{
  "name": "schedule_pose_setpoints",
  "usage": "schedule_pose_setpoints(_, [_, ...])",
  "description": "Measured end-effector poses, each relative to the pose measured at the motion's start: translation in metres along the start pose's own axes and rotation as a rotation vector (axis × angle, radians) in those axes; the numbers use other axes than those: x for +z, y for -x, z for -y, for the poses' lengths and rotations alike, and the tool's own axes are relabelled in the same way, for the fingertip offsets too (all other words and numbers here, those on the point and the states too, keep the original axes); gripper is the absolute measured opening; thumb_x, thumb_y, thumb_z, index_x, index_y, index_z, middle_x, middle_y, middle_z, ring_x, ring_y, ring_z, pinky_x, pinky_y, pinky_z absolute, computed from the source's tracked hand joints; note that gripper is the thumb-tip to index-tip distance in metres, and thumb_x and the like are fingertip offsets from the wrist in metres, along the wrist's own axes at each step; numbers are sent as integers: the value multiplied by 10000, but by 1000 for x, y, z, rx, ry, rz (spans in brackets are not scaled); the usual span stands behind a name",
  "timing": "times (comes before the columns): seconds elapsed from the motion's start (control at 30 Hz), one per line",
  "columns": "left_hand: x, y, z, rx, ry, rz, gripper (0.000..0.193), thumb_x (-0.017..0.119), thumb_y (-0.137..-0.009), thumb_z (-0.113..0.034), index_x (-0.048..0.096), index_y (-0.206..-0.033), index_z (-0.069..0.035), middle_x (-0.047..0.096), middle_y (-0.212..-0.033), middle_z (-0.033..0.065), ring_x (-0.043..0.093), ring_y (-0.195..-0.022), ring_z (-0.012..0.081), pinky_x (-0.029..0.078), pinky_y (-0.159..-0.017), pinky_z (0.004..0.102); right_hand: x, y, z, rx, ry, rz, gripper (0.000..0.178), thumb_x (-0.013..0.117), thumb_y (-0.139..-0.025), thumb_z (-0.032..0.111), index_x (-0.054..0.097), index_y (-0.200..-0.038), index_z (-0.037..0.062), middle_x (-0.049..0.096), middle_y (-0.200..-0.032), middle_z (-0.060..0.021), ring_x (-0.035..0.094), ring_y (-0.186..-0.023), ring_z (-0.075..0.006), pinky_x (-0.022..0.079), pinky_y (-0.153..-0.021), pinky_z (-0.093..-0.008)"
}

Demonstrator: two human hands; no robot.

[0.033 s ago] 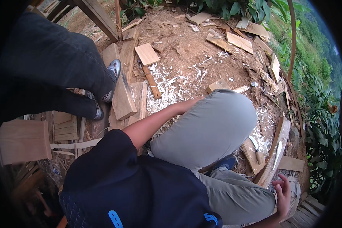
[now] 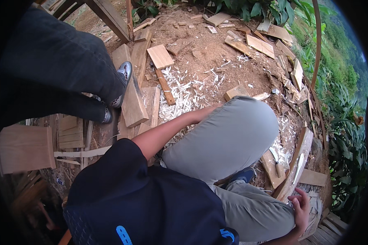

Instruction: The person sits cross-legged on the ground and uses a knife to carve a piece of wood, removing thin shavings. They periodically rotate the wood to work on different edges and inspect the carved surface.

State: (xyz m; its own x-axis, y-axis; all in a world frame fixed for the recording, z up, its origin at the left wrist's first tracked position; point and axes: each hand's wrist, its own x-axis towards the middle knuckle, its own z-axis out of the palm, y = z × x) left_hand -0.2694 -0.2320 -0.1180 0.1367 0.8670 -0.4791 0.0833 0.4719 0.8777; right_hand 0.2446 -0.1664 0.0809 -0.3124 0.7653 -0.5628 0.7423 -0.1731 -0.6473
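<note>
My left arm reaches forward to my raised knee. Only the back part of my left hand (image 2: 202,114) shows, and its fingers are hidden behind the grey trouser leg (image 2: 225,134). At the lower right, my right hand (image 2: 301,209) hangs beside my other knee with loosely bent fingers apart and nothing in them. Just beyond it lies a long wooden beam (image 2: 295,165) with a slim pale carved piece (image 2: 299,165) on top. A knife (image 2: 277,164) with a curved blade rests on a board (image 2: 269,163) next to the beam.
Another person's dark-trousered leg (image 2: 69,65) stands at the left, a shoe beside a thick wood block (image 2: 134,106). White shavings (image 2: 180,92) and offcuts (image 2: 261,45) litter the dirt. A wide smooth board (image 2: 24,149) is at the far left. Plants grow along the right edge.
The view has shifted very slightly. My hands keep nearly the same pose, and nothing has been picked up or put down.
</note>
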Motion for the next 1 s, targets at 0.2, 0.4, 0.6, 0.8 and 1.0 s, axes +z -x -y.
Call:
schedule_pose_setpoints(0.2, [12,7,78,125,-47,-135,693,481,-1022,-436,252,-1560,-64,319,-1585,172,345,-1439,282,285,-1174,371,11,-4,1,45,-231,77,556,657,-876,126,480,-1375,-44,716,-874,-167,705,-849,-218,535,-856,-319])
schedule_pose_setpoints(0.4, [11,13,98,240,59,-101,599,405,-1038,-511,504,-1414,-54,531,-1410,159,500,-1289,244,367,-1103,355,9,-25,-10,71,-216,89,595,666,-851,162,482,-1382,-32,705,-845,-148,715,-801,-217,556,-801,-301])
schedule_pose_setpoints(0.6, [10,29,84,68,101,-67,503,431,-1051,-435,611,-1310,-44,631,-1242,106,581,-1140,182,437,-1000,328,12,-31,-1,76,-192,70,606,655,-838,126,471,-1394,-34,701,-834,-138,718,-781,-217,565,-778,-292])
schedule_pose_setpoints(0.8, [2,17,83,4,98,-59,440,487,-1029,-427,633,-1237,-68,650,-1105,49,591,-967,123,476,-860,302,12,-25,-5,87,-212,0,620,643,-826,90,460,-1406,-36,698,-824,-127,722,-761,-217,573,-754,-284])
schedule_pose_setpoints(1.0, [-12,3,72,-9,78,-16,413,541,-1007,-378,593,-1277,-71,651,-1130,58,610,-947,112,500,-814,292,19,-12,2,113,-255,-66,676,606,-787,-13,424,-1437,-42,690,-859,-119,724,-734,-211,590,-715,-278])
